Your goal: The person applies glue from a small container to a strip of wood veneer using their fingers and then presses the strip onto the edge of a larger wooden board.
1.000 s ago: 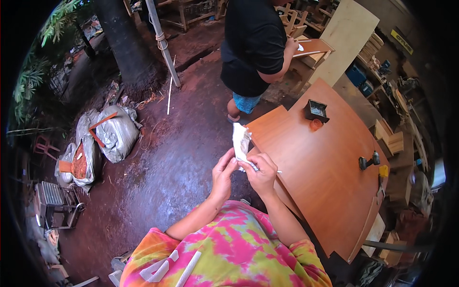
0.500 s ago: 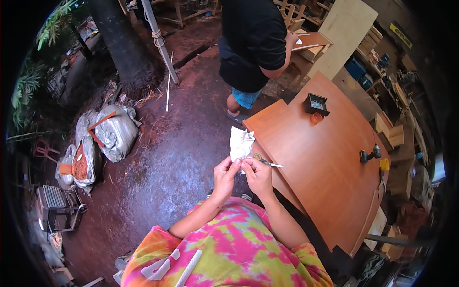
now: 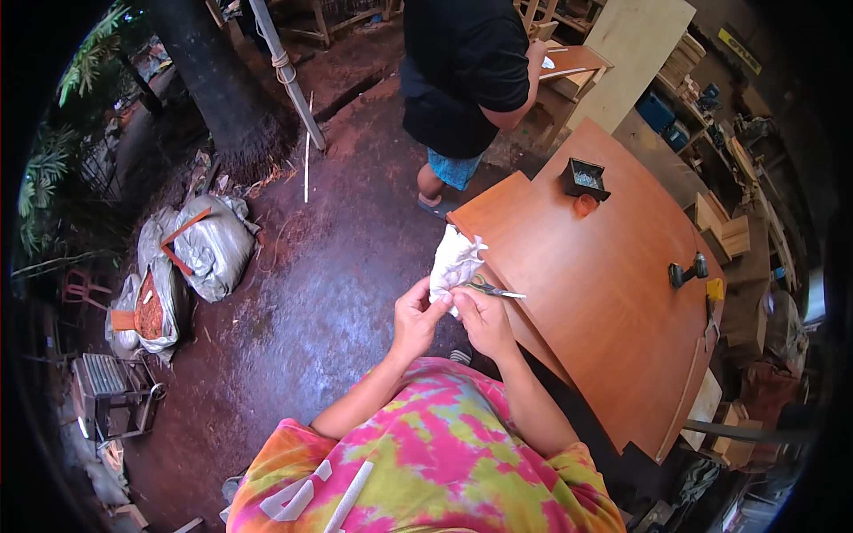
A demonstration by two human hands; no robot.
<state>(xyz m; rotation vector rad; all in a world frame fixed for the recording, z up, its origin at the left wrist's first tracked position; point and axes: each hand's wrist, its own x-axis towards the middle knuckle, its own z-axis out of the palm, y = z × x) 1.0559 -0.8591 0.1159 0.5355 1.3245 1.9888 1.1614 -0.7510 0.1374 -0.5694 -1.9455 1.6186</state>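
My left hand (image 3: 416, 317) and my right hand (image 3: 481, 315) are together in front of my chest, both pinching the lower edge of a crumpled white cloth (image 3: 454, 261) that stands up above them. A thin pair of scissors (image 3: 494, 290) pokes out to the right just above my right hand's fingers; whether that hand grips it or it lies on the board I cannot tell. The cloth hangs over the near left corner of a reddish-brown wooden board (image 3: 595, 293).
Another person in a black top (image 3: 469, 71) stands at the board's far end. On the board are a small black box (image 3: 585, 178), an orange object (image 3: 585, 205) and a dark hand tool (image 3: 686, 269). Grey sacks (image 3: 200, 253) lie on the wet dirt floor at left.
My hands and the white cloth have shifted slightly left and nearer to me. The cloth now looks more bunched than a second ago. The person in black has stepped slightly.
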